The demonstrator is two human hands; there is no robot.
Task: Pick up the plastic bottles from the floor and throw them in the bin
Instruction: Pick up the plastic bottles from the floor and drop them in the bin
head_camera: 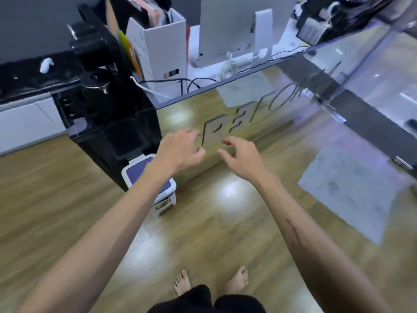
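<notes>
A small white pedal bin (165,196) with a blue-purple lid stands on the wooden floor against a black cabinet; its lid is down and my left forearm covers part of it. My left hand (178,152) hangs above and to the right of the bin, fingers loosely spread, holding nothing. Close beside it is my right hand (241,158), fingers relaxed and slightly curled, also empty. No plastic bottle shows in this view. The image is blurred by motion.
A black cabinet (117,132) rises behind the bin. A reflective counter front with raised letters (255,114) runs to the right, cables and a white box (162,48) on top. A grey mat (352,190) lies on the floor at right. My bare feet (212,282) stand below.
</notes>
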